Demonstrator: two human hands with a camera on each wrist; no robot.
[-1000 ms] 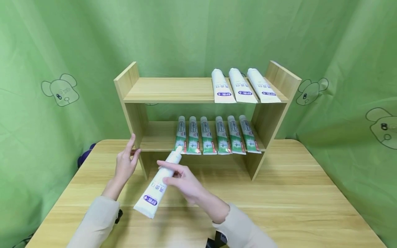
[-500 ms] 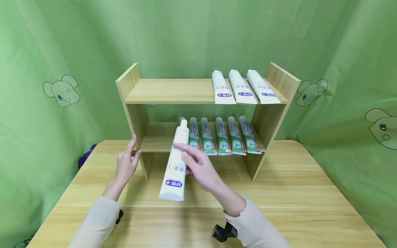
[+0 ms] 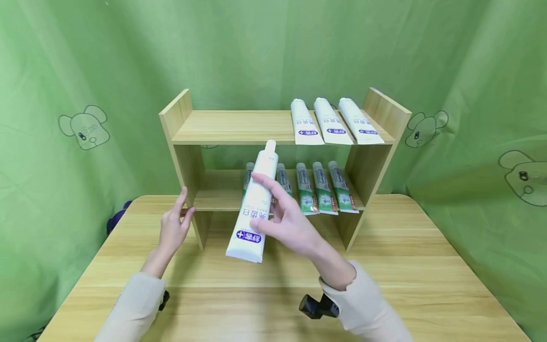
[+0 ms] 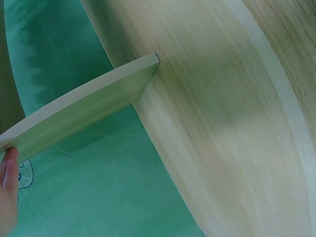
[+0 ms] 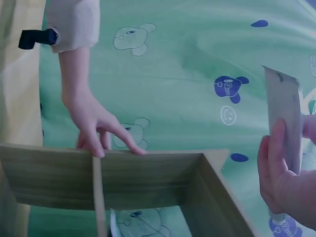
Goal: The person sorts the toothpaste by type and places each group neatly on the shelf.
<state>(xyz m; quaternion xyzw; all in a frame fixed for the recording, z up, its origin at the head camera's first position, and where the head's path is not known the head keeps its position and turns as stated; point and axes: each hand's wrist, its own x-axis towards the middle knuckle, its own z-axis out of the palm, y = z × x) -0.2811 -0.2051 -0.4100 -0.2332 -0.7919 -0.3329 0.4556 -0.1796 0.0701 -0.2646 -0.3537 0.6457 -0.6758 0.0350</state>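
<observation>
My right hand [image 3: 295, 223] grips a white toothpaste tube [image 3: 256, 199] in front of the two-tier wooden shelf [image 3: 232, 137]. Its cap points up and away from me, level with the upper board's front edge. In the right wrist view the fingers wrap the tube [image 5: 285, 111] from the side. My left hand [image 3: 173, 223] holds the shelf's left side panel where the lower board meets it, index finger stretched upward. White tubes [image 3: 329, 121] lie on the right of the upper board. Several green-and-white toothpaste tubes [image 3: 323, 187] line the lower board, some partly hidden behind the held tube and hand.
The shelf stands on a wooden table [image 3: 406, 266] in front of a green curtain [image 3: 256, 52] printed with bear heads. A dark purple object [image 3: 116, 219] sits beyond the table's left edge. Black wrist devices [image 3: 318, 306] hang at the sleeves.
My right hand has carried the white toothpaste tube up and to the right, from low near the left hand to in front of the shelf's middle. The left hand stays put.
</observation>
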